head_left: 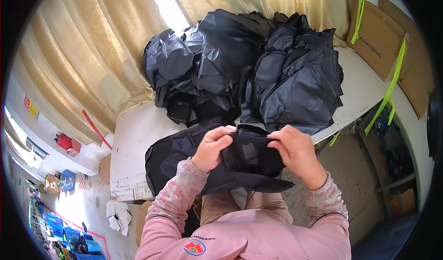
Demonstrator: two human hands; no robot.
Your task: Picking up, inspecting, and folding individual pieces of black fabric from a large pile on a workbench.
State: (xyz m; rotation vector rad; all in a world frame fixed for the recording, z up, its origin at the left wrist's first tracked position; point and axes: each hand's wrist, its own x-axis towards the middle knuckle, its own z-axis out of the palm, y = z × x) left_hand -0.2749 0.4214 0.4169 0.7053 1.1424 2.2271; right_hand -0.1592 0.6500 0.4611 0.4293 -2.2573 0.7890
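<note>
A black fabric piece (253, 154) hangs stretched between my two hands, over the front edge of the white table and above my lap. My left hand (208, 148) pinches its upper left edge between thumb and fingers. The upper right edge is pinched in my right hand (297, 153). A small greyish patch shows on the cloth between them. More black fabric (168, 156) spreads to the left under my left hand; whether it belongs to the same piece I cannot tell. Beyond lie two heaps of crumpled, slightly shiny black fabric, a left heap (217, 57) and a right heap (297, 80).
The white table (131, 144) runs below a beige curtain (87, 66). Flattened cardboard (378, 43) with green-yellow straps (394, 85) leans at the right. A red box (64, 141) is on the left wall. Blue bins (69, 234) and paper scraps (118, 217) are on the floor.
</note>
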